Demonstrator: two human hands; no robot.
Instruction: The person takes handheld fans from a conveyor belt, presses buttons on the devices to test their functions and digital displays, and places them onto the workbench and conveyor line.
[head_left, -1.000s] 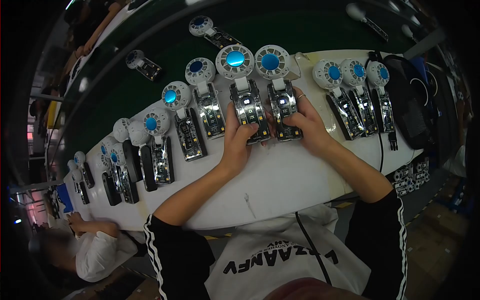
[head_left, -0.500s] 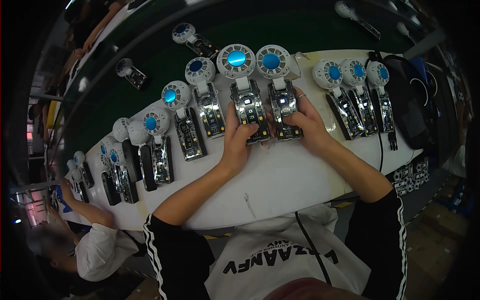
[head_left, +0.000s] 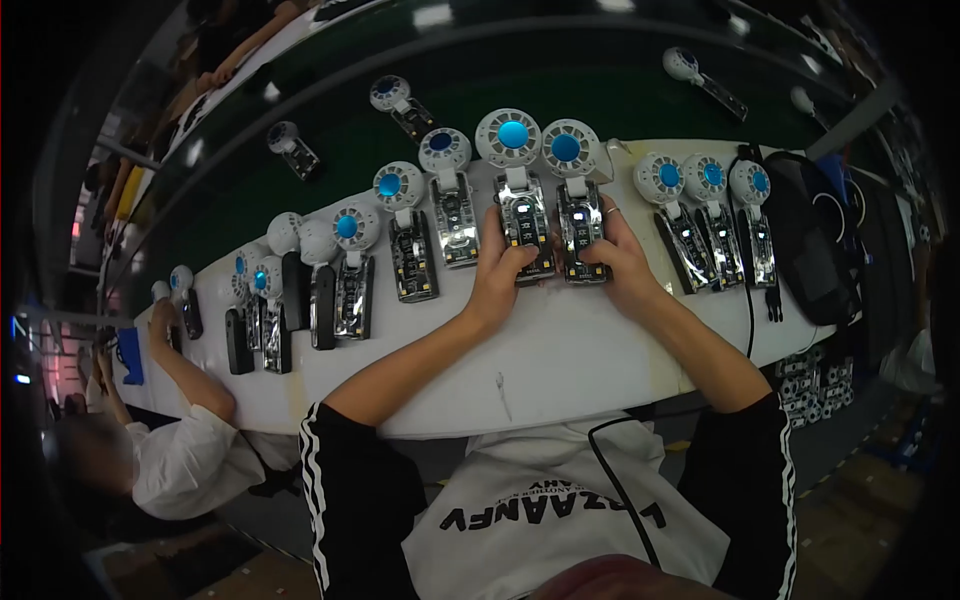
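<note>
My left hand [head_left: 498, 267] is wrapped round a handheld fan [head_left: 526, 222] with a clear body, a white round head and a blue centre; its thumb presses on the front. Beside it, my right hand [head_left: 624, 262] grips a second similar fan [head_left: 581, 228], thumb on the lower body. Both fans are held upright side by side, with small white lights lit on their bodies. Just left of them, a fan with a dark blue centre [head_left: 455, 215] lies on the white table [head_left: 450, 370]. Fingers behind the held fans are mostly hidden.
More fans [head_left: 409, 250] lie in a row leftward, and three fans [head_left: 720, 235] lie at the right beside a black bag [head_left: 810, 240]. Other fans [head_left: 400, 100] rest on the green surface beyond. A co-worker's arm [head_left: 190, 372] reaches onto the table at the left.
The view has shifted, so the table and fans appear moved. Both hands still hold the same fans. The co-worker's hand at the left is now nearer the far-left fans.
</note>
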